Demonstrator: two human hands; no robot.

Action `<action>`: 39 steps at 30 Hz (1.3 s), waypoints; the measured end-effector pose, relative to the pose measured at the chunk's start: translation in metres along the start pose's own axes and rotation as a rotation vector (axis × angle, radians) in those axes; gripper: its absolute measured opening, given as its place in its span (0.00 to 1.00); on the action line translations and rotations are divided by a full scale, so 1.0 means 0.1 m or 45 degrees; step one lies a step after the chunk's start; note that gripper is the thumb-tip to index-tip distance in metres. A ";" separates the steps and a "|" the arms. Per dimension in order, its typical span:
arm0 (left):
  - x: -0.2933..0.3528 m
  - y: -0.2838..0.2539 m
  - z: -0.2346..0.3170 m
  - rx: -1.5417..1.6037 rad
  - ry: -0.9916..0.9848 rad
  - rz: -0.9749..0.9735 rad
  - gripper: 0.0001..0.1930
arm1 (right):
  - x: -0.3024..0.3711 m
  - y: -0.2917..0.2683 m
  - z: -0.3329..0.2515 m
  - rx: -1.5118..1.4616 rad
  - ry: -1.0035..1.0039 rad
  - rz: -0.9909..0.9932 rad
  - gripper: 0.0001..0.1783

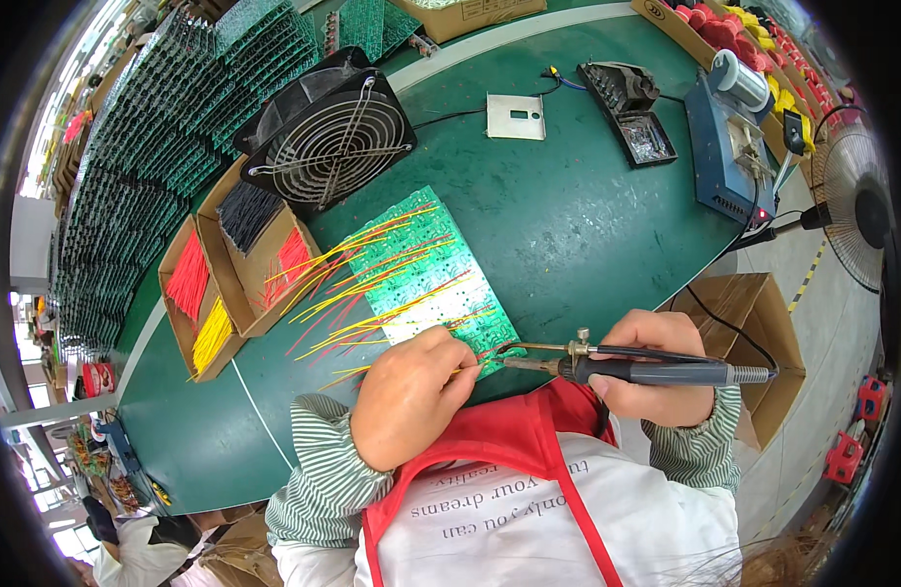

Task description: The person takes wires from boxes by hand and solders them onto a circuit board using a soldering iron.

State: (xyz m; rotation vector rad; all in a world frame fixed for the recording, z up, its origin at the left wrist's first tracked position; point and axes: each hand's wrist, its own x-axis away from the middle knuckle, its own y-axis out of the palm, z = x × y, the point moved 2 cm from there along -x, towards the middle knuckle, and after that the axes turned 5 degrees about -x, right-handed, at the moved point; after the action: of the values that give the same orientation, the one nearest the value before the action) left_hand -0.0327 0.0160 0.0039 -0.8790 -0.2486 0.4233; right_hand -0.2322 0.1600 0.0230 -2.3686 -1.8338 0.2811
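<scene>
A green circuit board panel (433,256) lies on the green table, with red and yellow wires (372,284) fanning out from it to the left. My right hand (656,367) grips a soldering iron (646,372) that has a thin metal feed tube clamped along it. Its tip reaches the board's near right corner. Beside that tip, my left hand (416,391) is closed, its thumb and forefinger pinching a thin wire at the board's near edge. The exact contact of tip and wire is too small to make out.
A cardboard tray (237,328) of red, yellow and black wires stands left, by a black fan (328,137). Stacked circuit boards (147,147) fill the far left. A blue soldering station (724,147) with a solder spool (741,80) and a black iron stand (631,112) are far right.
</scene>
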 end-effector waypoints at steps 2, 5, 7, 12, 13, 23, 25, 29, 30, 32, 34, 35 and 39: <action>-0.02 -0.01 0.01 0.011 -0.007 -0.011 0.04 | -0.01 -0.01 0.00 -0.001 0.025 -0.014 0.09; -0.03 -0.01 0.01 0.009 -0.015 -0.025 0.04 | -0.01 -0.01 -0.01 0.052 -0.011 -0.022 0.10; -0.03 -0.01 0.00 0.000 -0.022 -0.042 0.04 | -0.01 -0.03 -0.02 0.039 -0.074 0.001 0.10; -0.01 -0.03 0.01 -0.007 -0.035 -0.024 0.04 | 0.01 -0.06 -0.06 0.042 -0.059 0.029 0.10; 0.00 -0.04 0.02 -0.022 -0.040 -0.010 0.04 | 0.02 -0.07 -0.06 0.051 -0.058 0.035 0.09; 0.17 -0.67 0.16 -0.595 -0.225 0.583 0.05 | 0.11 -0.17 0.00 0.094 -0.075 0.071 0.09; 0.06 -0.37 0.22 -0.448 0.107 0.319 0.05 | 0.11 -0.17 -0.01 0.077 -0.058 0.124 0.10; -0.08 0.05 0.19 -0.124 0.140 0.169 0.04 | 0.14 -0.18 -0.01 0.052 -0.044 0.142 0.10; -0.10 0.10 0.17 -0.043 0.079 0.125 0.04 | 0.15 -0.18 0.01 0.060 -0.040 0.144 0.10; -0.13 0.14 0.15 -0.026 0.064 0.114 0.04 | 0.15 -0.19 0.02 0.068 -0.031 0.156 0.10; -0.16 0.16 0.13 -0.011 0.042 0.104 0.04 | 0.13 -0.19 0.03 0.102 -0.031 0.130 0.10; -0.17 0.16 0.12 -0.001 0.042 0.098 0.04 | 0.12 -0.19 0.03 0.100 -0.027 0.132 0.10; -0.16 0.15 0.15 -0.004 0.038 0.092 0.04 | 0.12 -0.19 0.04 0.078 -0.016 0.105 0.10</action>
State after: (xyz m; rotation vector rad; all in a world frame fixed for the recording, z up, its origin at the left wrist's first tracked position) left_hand -0.0566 0.0275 0.0014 -0.8990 -0.1903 0.4767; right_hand -0.2480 0.1759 0.0227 -2.4092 -1.7094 0.3564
